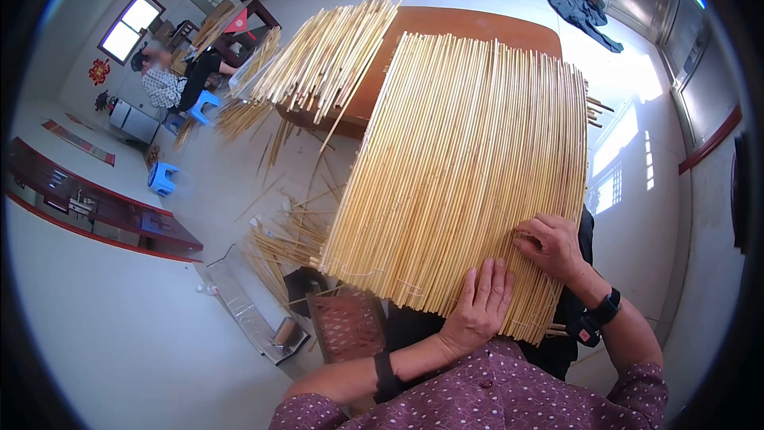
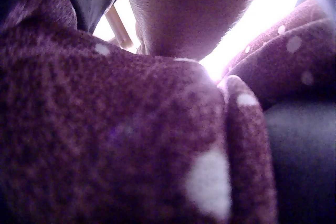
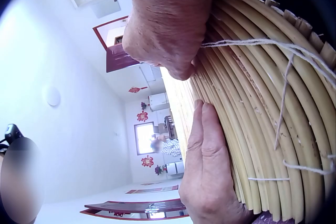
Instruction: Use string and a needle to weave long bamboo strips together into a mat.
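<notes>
A large mat of pale, slender stalks point(image 1: 469, 167) lies over the table edge and the person's lap, its stalks side by side and bound with thread. My left hand point(image 1: 480, 302) rests flat on the near part, fingers straight and together. Near the right side, my right hand point(image 1: 551, 247) has its fingers curled close over the stalks. In the right wrist view a white string point(image 3: 252, 41) runs across the mat into that hand, its fingertips hidden. Loose string ends lie nearby. Purple dotted cloth point(image 2: 115, 129) fills most of the left wrist view.
Beyond the mat stands a brown table point(image 1: 477, 22) with a heap of loose stalks point(image 1: 334, 56) on its left. More stalks point(image 1: 286, 247) litter the floor beside a woven seat point(image 1: 348, 325). Another person point(image 1: 165, 84) sits at the far left near a blue stool point(image 1: 162, 179).
</notes>
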Available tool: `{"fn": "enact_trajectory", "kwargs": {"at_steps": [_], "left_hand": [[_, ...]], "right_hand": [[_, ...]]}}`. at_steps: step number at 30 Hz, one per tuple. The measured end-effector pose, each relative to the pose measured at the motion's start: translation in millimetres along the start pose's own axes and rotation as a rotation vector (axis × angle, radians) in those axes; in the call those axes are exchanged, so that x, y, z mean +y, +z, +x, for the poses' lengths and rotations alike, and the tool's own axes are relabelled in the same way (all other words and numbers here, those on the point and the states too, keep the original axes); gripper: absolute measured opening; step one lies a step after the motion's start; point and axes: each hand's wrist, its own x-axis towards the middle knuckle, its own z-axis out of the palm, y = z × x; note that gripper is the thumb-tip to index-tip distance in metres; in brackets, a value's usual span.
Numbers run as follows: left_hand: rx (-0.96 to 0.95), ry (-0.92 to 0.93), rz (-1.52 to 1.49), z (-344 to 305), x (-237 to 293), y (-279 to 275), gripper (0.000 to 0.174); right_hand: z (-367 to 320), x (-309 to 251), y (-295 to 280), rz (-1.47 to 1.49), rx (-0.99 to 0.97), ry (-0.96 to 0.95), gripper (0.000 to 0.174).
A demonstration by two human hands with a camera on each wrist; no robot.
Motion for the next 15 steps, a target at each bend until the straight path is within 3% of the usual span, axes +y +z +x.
{"fn": "enact_trajectory", "kwargs": {"at_steps": [15], "left_hand": [[0.007, 0.003, 0.048, 1.8, 1.8, -6.5, 0.047]], "right_hand": [[-0.1, -2.2, -2.7, 0.016, 0.043, -0.023, 0.02]]}}
